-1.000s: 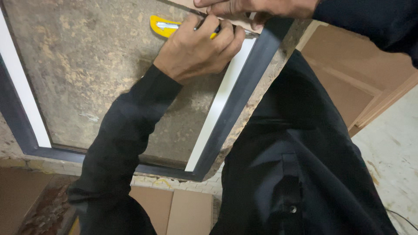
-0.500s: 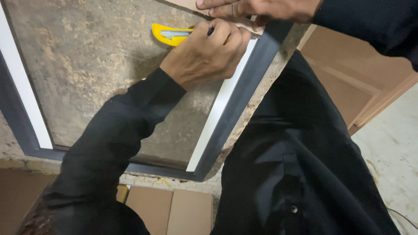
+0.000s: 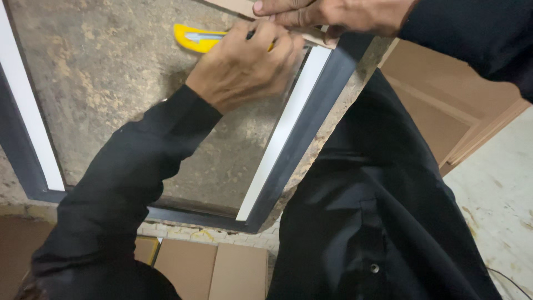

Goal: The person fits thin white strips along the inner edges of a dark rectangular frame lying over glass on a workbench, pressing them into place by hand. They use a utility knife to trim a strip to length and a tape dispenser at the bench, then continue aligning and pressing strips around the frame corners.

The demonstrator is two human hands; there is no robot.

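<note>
Where the dark-framed glass panel (image 3: 139, 111) lies flat over flattened cardboard (image 3: 222, 272), white inner strip (image 3: 283, 130) visible along the right edge. Left hand (image 3: 244, 69) curled closed over yellow utility knife (image 3: 200, 39), near the top right corner. Right hand (image 3: 327, 14) pinching a tan strip (image 3: 316, 38) there, fingers closed.

Yellow utility knife (image 3: 195, 38) flat on glass pane (image 3: 111, 100)

Two bare hands: left hand (image 3: 244, 66), right hand (image 3: 327, 14) | one yellow utility knife (image 3: 202, 38) | one dark-framed glass panel (image 3: 302, 144) | two white strips (image 3: 280, 136) | three cardboard sheets (image 3: 214, 272)
</note>
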